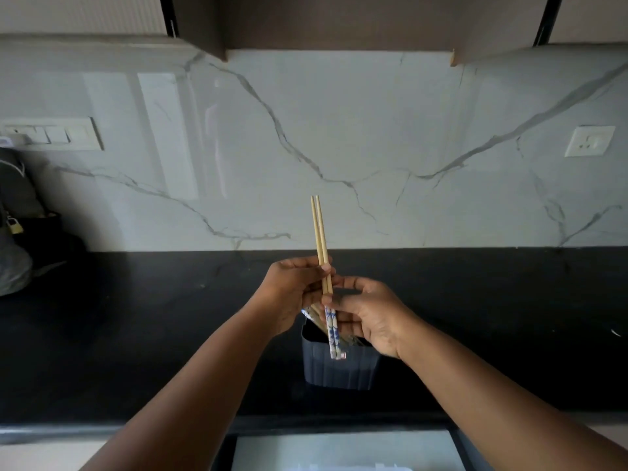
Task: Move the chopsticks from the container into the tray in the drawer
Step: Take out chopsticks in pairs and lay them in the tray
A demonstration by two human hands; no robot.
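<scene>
Both hands (pixel 334 300) pinch an upright pair of chopsticks (pixel 321 239).

A pair of chopsticks (pixel 321 253) stands nearly upright in the air above the container (pixel 339 367), pale bamboo shafts side by side, tips pointing up, their lower ends patterned in blue and white. Both are lifted clear of the rest, with the patterned ends hanging in front of the container's mouth. The container is a dark, ribbed, squarish tub standing on the black desk (pixel 136 334). More chopsticks (pixel 314 314) lean inside it, tilted to the left, their patterned ends poking over the rim. At the bottom edge, the open drawer (pixel 343 450) shows a pale interior; a tray within it cannot be made out clearly.
</scene>
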